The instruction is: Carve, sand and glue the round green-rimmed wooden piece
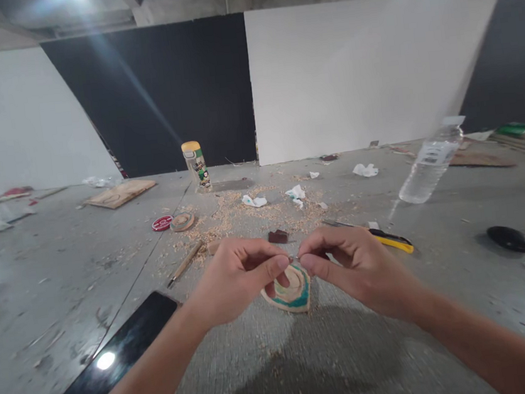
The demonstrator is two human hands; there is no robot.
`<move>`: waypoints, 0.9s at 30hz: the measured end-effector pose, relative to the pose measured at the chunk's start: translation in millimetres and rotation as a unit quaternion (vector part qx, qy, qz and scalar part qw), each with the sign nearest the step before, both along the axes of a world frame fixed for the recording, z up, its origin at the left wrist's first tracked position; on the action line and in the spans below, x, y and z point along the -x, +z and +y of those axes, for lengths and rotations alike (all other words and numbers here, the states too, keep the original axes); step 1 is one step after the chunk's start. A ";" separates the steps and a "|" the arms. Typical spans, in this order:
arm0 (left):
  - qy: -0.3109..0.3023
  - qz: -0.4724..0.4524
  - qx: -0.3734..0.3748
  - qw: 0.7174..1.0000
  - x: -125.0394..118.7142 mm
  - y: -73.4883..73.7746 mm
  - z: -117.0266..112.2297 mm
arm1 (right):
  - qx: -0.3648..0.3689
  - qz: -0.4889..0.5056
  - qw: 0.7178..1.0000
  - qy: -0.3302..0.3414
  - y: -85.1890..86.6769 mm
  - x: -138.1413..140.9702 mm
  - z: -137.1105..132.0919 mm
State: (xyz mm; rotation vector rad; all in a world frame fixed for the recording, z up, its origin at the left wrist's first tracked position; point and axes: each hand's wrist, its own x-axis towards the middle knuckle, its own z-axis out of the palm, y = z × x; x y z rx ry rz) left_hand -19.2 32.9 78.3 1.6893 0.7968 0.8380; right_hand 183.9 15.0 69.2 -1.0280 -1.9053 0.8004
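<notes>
Below my fingertips is a carved wooden piece [297, 297] with a teal band around a pale round centre, partly covered by my fingers. My left hand [245, 275] is closed in a pinch over its left side. Facing it, my right hand [345, 260] pinches too, thumb against forefinger. A tiny, shiny bit shows between the two sets of fingertips, too small to name. Just beyond lies a dark brown scrap [278, 237]. A yellow and black utility knife [393, 241] lies beside my right hand, and a wooden-handled carving tool [185, 263] lies beyond my left forearm.
A black phone [120, 359] lies under my left forearm. Wood shavings [227, 217] and crumpled tissues [254, 202] are strewn ahead. A yellow-lidded bottle [196, 166], a clear water bottle [432, 162] and a black mouse-shaped object [512, 238] stand around. Red and wooden discs [182, 222] lie left.
</notes>
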 end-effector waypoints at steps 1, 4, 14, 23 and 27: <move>-0.002 -0.004 0.008 1.000 -0.2 -0.2 0.1 | 0.001 0.001 1.000 0.003 0.1 -0.7 0.7; 0.002 -0.021 0.033 0.999 -0.9 -0.5 -0.1 | 0.008 0.017 1.000 0.010 -0.1 -2.9 3.3; 0.029 -0.019 0.046 0.998 -1.4 1.6 -0.3 | 0.031 0.081 0.996 0.025 0.8 -1.0 5.3; 0.008 0.034 0.006 0.999 1.6 5.5 -0.1 | 0.033 0.110 0.993 0.036 -4.5 -0.4 6.4; 0.006 0.037 0.007 0.999 2.1 5.0 1.0 | 0.025 0.118 0.992 0.025 -6.8 0.2 7.3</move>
